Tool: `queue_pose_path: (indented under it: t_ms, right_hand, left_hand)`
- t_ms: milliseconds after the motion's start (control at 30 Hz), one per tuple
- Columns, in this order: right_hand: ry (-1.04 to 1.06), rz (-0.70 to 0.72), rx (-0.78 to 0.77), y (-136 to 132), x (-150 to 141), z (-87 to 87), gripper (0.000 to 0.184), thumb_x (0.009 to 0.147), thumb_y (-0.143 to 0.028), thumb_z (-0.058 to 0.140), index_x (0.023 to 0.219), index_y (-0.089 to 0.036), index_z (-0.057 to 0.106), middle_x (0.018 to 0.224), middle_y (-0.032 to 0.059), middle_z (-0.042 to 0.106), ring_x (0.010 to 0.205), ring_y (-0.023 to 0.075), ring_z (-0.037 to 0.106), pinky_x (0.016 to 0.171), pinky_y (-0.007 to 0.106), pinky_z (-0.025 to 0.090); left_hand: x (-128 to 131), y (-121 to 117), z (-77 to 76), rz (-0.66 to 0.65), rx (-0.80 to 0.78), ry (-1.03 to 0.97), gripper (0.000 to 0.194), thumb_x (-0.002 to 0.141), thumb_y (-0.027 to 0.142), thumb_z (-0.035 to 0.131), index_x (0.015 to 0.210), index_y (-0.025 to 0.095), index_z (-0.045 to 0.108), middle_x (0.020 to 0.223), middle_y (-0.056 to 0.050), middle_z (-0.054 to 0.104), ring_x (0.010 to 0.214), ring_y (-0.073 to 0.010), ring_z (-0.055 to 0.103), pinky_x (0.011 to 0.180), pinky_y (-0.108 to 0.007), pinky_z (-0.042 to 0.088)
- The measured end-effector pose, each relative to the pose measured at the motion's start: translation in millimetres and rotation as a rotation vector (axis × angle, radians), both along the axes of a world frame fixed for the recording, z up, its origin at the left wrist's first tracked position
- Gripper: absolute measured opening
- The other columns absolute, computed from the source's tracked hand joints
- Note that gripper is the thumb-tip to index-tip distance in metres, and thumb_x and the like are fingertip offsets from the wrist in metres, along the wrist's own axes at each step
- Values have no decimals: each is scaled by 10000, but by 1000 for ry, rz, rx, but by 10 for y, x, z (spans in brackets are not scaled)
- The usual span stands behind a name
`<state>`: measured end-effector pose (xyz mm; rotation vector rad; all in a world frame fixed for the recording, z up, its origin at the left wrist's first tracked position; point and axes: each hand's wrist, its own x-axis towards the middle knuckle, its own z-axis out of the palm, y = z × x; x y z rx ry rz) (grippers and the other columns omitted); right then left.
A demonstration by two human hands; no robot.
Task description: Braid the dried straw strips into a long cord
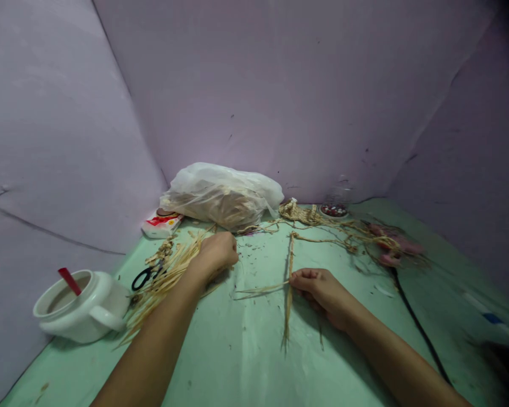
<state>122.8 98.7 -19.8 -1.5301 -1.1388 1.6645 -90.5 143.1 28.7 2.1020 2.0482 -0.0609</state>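
Note:
My right hand (pixel 324 291) pinches a thin braid of dry straw-coloured fibre (pixel 291 254) between thumb and fingers. The braid runs upright away from me on the table, with loose strands (pixel 263 290) sticking out to the left and frayed ends pointing towards me. My left hand (pixel 217 251) is closed, knuckles up, at the far right end of a pile of loose dry fibre strips (pixel 172 281). Whatever its fingers hold is hidden from view. Black-handled scissors (pixel 141 279) lie partly under the strips, left of my left forearm.
A white ceramic pot (pixel 87 308) with a red handle inside stands at the left edge. At the back are a plastic bag of fibre (pixel 224 198), a red-and-white packet (pixel 162 225), a woven piece (pixel 301 213) and a clear container (pixel 335 206). Tangled cord (pixel 365 240) lies right.

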Motion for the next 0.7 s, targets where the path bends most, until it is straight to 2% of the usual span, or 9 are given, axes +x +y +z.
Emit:
queue_pose_path:
  t_ms: [67, 167, 267, 367, 500, 633, 700]
  right_hand:
    - [-7, 1, 1, -1, -2, 7, 136, 573, -252, 581, 586, -152, 490, 360, -95, 302, 311, 17, 167, 337, 194, 65]
    - [-14, 6, 0, -5, -6, 25, 128, 580, -245, 570, 575, -153, 481, 360, -95, 299, 310, 15, 171, 335, 193, 71]
    - [-17, 5, 1, -12, -14, 46, 118, 588, -237, 562, 580, -154, 479, 369, -94, 308, 310, 13, 175, 336, 194, 73]
    - [-30, 1, 0, -17, -19, 60, 103, 597, -220, 550, 577, -153, 475, 367, -94, 299, 310, 11, 167, 338, 195, 70]
    - [-41, 5, -2, -13, -16, 57, 83, 610, -212, 536, 589, -154, 481, 361, -94, 291, 304, 13, 159, 339, 201, 66]
    - [-34, 8, 0, -9, -13, 47, 82, 613, -204, 531, 582, -154, 473, 369, -90, 306, 299, 11, 167, 336, 201, 70]
    - [-29, 10, 9, -12, -13, 45, 84, 611, -200, 533, 578, -152, 473, 374, -86, 317, 299, 10, 177, 334, 201, 75]
  left_hand:
    - [-48, 18, -8, -9, 14, -77, 189, 507, 134, 479, 611, 168, 633, 584, -39, 607, 530, -157, 525, 489, -234, 329]
    - [-146, 64, 36, -46, 87, -298, 144, 546, 172, 488, 586, 141, 624, 541, -17, 582, 529, -134, 512, 484, -211, 331]
    - [-255, 82, 192, -29, 331, -530, 158, 607, 233, 502, 605, 123, 616, 549, -4, 570, 539, -111, 497, 513, -196, 357]
    - [-374, 30, 414, 12, 631, -661, 160, 638, 255, 514, 643, 125, 607, 571, 13, 559, 531, -89, 478, 517, -185, 371]
    - [-515, -115, 671, 125, 1016, -670, 153, 660, 270, 541, 694, 131, 597, 576, 29, 535, 500, -65, 447, 495, -173, 370]
    - [-532, -294, 848, 240, 1349, -600, 153, 675, 252, 561, 727, 111, 589, 593, 23, 521, 527, -61, 441, 511, -177, 369]
    - [-474, -387, 919, 302, 1424, -638, 140, 694, 231, 546, 749, 104, 571, 623, 19, 514, 556, -61, 444, 539, -182, 371]
